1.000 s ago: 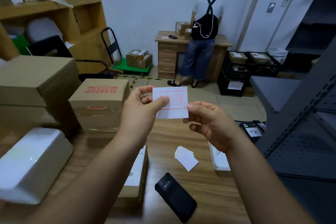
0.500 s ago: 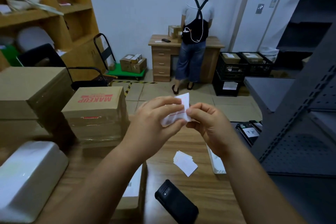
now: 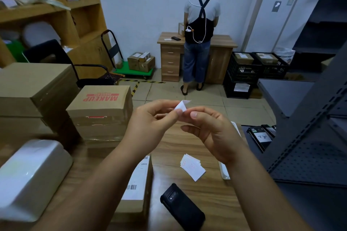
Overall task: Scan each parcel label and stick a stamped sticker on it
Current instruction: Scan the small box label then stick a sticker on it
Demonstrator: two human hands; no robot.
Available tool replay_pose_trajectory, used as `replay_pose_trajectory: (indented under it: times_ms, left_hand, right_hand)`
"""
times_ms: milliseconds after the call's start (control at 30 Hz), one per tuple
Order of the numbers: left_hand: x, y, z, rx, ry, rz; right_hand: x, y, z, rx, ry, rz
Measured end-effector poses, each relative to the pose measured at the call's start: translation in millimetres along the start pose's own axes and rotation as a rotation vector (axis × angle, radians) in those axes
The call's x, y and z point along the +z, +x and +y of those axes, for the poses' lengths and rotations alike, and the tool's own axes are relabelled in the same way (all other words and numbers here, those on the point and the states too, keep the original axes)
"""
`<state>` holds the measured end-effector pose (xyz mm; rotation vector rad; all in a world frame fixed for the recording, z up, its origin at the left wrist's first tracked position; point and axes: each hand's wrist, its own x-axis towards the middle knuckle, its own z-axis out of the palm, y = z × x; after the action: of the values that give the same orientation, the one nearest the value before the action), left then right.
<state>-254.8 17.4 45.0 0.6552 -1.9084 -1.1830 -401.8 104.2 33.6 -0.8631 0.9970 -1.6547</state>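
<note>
- Head view: the long brown cardboard parcel with a white label [image 3: 136, 184] lies low on the wooden surface [image 3: 169, 148], waiting.
- The left hand [image 3: 150, 120] pinches the small white paper sticker [image 3: 181, 106], which was flat and is now bent.
- The right hand [image 3: 208, 129] pinches its other edge, likely peeling the back off.

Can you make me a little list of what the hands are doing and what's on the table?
left hand: pinches the sticker
right hand: pinches the same sticker
sticker: bent, held up above the table
parcel: flat on the table, label up, under the left arm
spare stickers: small pile on the table
black scanner: lying near the parcel
</note>
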Motion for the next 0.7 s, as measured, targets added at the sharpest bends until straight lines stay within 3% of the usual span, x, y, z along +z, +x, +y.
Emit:
replay_pose_trajectory:
  times_ms: [700]
  left_hand:
    - [16.4, 4.1, -2.5, 0.004, 0.053, -0.076]
  right_hand:
    - [-13.1, -1.4, -1.5, -0.06, -0.133, 0.098]
